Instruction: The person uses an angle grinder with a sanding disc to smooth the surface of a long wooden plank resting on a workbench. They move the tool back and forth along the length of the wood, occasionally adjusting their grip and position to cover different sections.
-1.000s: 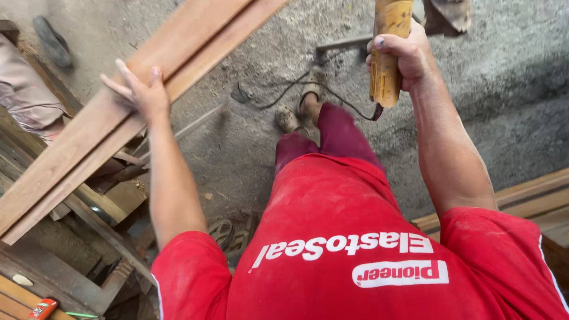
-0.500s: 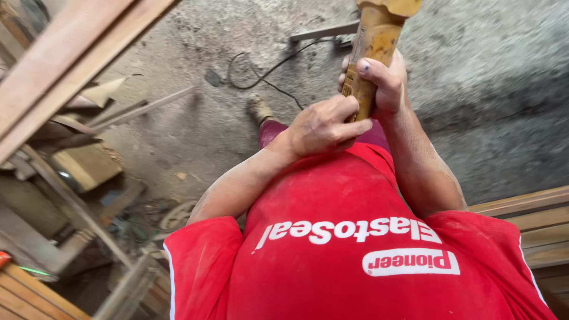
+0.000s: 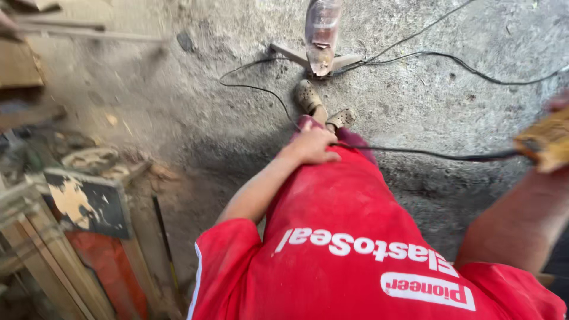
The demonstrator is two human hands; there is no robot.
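The left hand [image 3: 313,146] clasps the black cord [image 3: 427,153] at the thigh, and that cord runs long toward three o'clock to the blurred yellow tool [image 3: 548,142], gripped by the right hand [image 3: 557,104] at the frame's edge.

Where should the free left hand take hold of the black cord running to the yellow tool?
Probably on the taut stretch of black cord just right of the left hand, coming from above with fingers wrapped around it. There it runs straight over the red shirt, clear of the floor, toward the blurred yellow tool at the right hand.
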